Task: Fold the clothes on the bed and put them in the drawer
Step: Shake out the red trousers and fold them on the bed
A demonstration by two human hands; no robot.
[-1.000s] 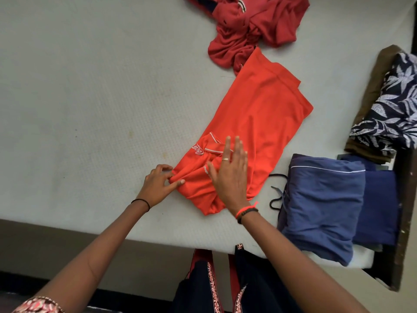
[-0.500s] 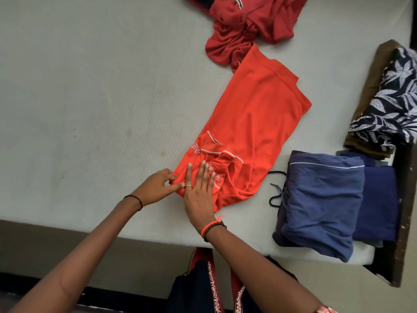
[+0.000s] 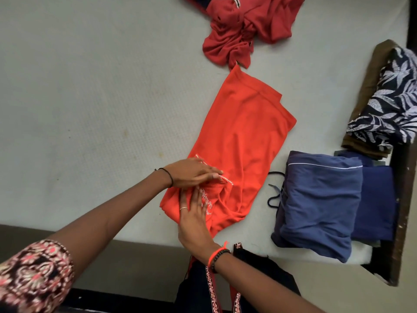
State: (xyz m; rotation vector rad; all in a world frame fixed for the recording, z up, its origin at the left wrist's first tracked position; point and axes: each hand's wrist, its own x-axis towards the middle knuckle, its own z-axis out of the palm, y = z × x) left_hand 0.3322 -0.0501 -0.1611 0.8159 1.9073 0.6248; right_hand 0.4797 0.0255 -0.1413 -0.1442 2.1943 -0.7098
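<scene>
An orange shirt (image 3: 243, 141) with white lettering lies folded lengthwise on the pale mattress (image 3: 90, 86), its near end bunched by the front edge. My left hand (image 3: 191, 171) lies flat across the shirt's white-trimmed part, fingers together and pointing right. My right hand (image 3: 195, 213) presses flat on the lettering just below it, fingers pointing up. The two hands touch. A crumpled dark red garment (image 3: 239, 26) lies at the far end, its tip touching the orange shirt.
A folded blue garment (image 3: 320, 199) with a dark drawstring lies to the right, over a darker blue one (image 3: 376, 199). A leaf-print cloth (image 3: 392, 102) on a brown cloth sits at the right edge. The dark bed frame (image 3: 401, 222) runs down the right side.
My left hand has moved up and right from the shirt's near-left corner onto its trimmed part. My right hand has slid left and down from the shirt's middle onto the lettering.
</scene>
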